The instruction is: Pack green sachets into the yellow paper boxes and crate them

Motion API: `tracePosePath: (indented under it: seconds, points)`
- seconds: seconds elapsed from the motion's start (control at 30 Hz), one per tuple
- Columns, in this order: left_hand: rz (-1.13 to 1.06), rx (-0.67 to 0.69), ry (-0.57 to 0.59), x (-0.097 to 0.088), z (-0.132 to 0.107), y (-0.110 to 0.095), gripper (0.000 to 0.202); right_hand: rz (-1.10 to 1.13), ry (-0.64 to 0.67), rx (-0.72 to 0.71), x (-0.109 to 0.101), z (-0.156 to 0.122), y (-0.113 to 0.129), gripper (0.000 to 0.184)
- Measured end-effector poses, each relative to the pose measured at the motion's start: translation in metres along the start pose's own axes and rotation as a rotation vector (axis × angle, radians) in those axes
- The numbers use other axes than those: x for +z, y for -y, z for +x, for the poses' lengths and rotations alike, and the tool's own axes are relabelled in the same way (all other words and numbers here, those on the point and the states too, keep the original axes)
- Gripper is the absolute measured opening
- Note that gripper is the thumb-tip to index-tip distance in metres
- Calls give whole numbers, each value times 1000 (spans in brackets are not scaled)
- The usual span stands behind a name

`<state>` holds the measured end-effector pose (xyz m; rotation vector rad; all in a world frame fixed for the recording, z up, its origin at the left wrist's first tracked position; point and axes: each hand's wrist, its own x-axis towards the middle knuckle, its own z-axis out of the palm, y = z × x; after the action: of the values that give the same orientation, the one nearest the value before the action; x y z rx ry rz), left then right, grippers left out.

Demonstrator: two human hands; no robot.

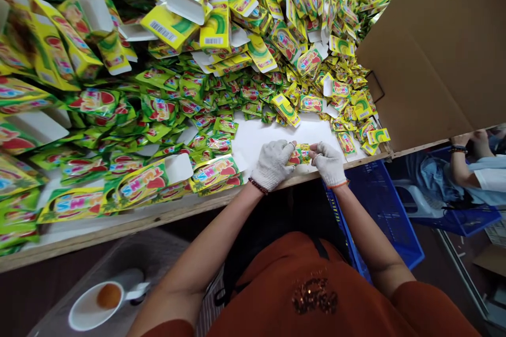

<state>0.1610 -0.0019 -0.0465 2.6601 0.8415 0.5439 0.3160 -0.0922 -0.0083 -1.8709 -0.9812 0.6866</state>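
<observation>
Both grips nearly closed: your left hand [274, 164] and right hand [329, 164] pinch a small packet [299, 154] near the desk's [255, 134] front edge; a slack pinch could drop it over.

A packing workshop: the wooden-edged table [255, 134] is heaped with printed cartons [215, 26] and packets [95, 102].

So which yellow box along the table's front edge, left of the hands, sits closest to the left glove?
The row's rightmost watermelon-print box, nearest the left hand; the others lie farther left.
</observation>
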Motion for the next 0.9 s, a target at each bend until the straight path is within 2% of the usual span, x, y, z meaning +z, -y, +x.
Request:
tracePosePath:
  seconds: [0.1, 0.23, 0.33, 0.43, 0.53, 0.6, 0.7, 0.77, 0.83, 0.9]
  points:
    - [-5, 40, 14, 0, 0, 0, 53, 9, 76, 90, 7, -6, 10, 23]
    - [-25, 59, -11, -1, -3, 2, 56, 156, 222, 273, 11, -10, 19, 37]
    - [-24, 16, -31, -2, -3, 1, 55, 252, 362, 282, 6, -13, 17, 50]
    - [-3, 32, 19, -2, -2, 0, 49, 331, 563, 297, 3, -17, 9, 51]
    - [41, 47, 69, -3, -3, 0, 50, 404, 639, 308, 6, -17, 5, 54]
    - [57, 44, 94, -8, -4, -1, 52, 383, 637, 313, 9, -16, 5, 55]
    - [92, 22, 140, -20, -6, -1, 42, 295, 596, 331, 9, -8, 4, 46]
    - [115, 6, 162, -30, -3, -1, 41, 169, 476, 262, 2, 2, -2, 34]
    - [113, -29, 140, -39, 7, 2, 41, -50, 291, 96, -10, 14, -11, 21]
    - [78, -139, 80, -42, 24, 6, 31, -301, 124, -66, -25, 25, -22, 14]
